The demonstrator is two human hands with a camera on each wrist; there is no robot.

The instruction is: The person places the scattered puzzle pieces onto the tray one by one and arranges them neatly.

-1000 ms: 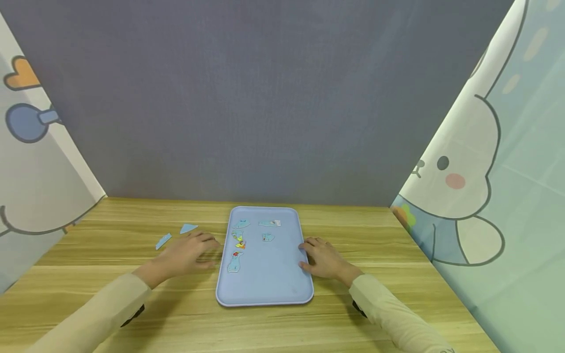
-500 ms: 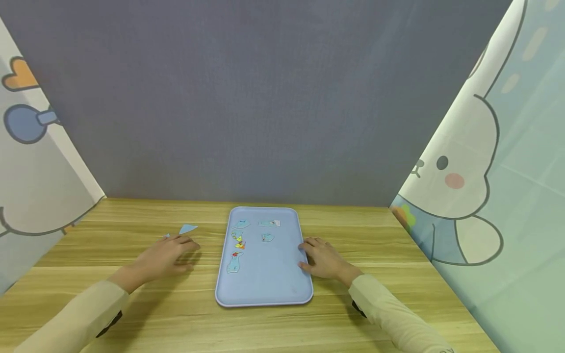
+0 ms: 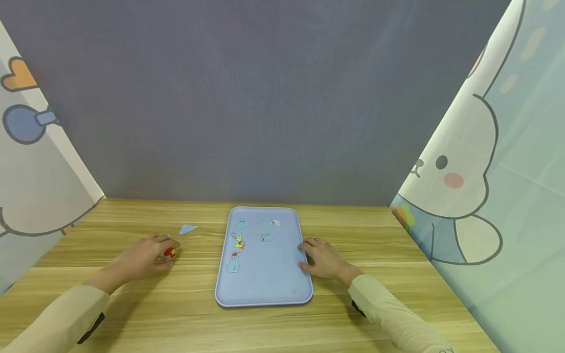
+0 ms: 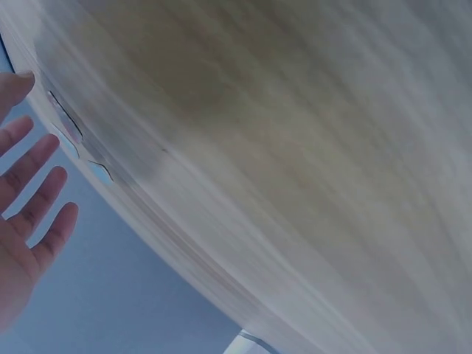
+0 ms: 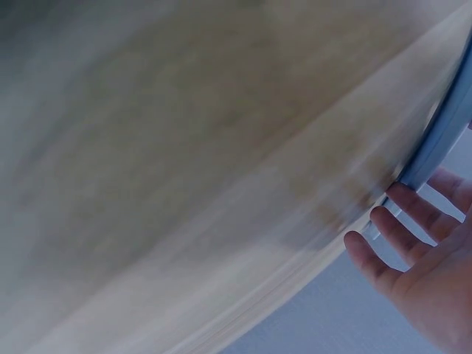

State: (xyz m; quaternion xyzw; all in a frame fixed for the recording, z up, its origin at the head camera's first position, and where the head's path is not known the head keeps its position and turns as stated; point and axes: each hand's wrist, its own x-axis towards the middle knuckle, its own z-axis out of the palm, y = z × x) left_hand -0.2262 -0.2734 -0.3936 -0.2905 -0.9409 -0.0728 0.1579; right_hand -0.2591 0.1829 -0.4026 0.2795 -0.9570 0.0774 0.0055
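My left hand [image 3: 143, 256] hovers over the table on the left, beside a red and yellow puzzle piece [image 3: 168, 253] partly covered by its fingers. In the left wrist view that hand [image 4: 33, 195] has its fingers spread, apart from the flat pieces [image 4: 101, 172] on the wood. A plain blue puzzle piece [image 3: 187, 229] lies just beyond it. Against the right rim of a light blue tray [image 3: 273, 284] rests my right hand [image 3: 324, 260], its relaxed fingers touching the edge. The right wrist view shows those fingers [image 5: 365, 258] extended near the rim.
Inside the tray lie several irregular puzzle pieces, among them a light blue one with red [image 3: 234, 263] and a flat strip [image 3: 269, 223]. A grey partition [image 3: 251, 122] stands behind the wooden table [image 3: 273, 331]. Printed cloths hang at both sides.
My left hand has moved left, away from the tray, over the loose pieces. A red and yellow piece now shows by its fingers. The right hand stays at the tray's rim.
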